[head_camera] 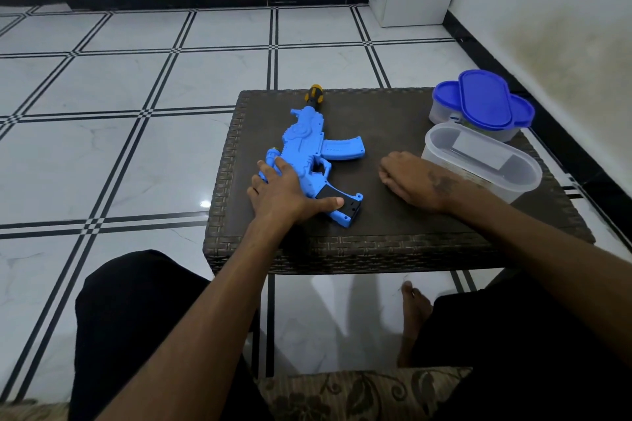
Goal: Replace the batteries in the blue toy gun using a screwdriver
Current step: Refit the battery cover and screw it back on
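Risk begins at the left hand: it lies flat on the rear part of the blue toy gun, fingers spread and straight, thumb stretched along the black grip, so it presses the toy on the table but does not clamp it. The gun lies near the left edge of the table; if this hand pushes sideways when it lifts, I judge the toy can slide off to the floor.

Beyond the fingers of this hand, at the far end of the gun, the screwdriver shows only its yellow and black handle; the rest is hidden behind the toy. It can roll away when the gun is moved.

The right hand rests on the table palm down, fingers relaxed and a little bent, holding nothing. Just beside its back stands the open clear container, with two blue-lidded containers behind it. A quick reach toward the screwdriver can knock them.
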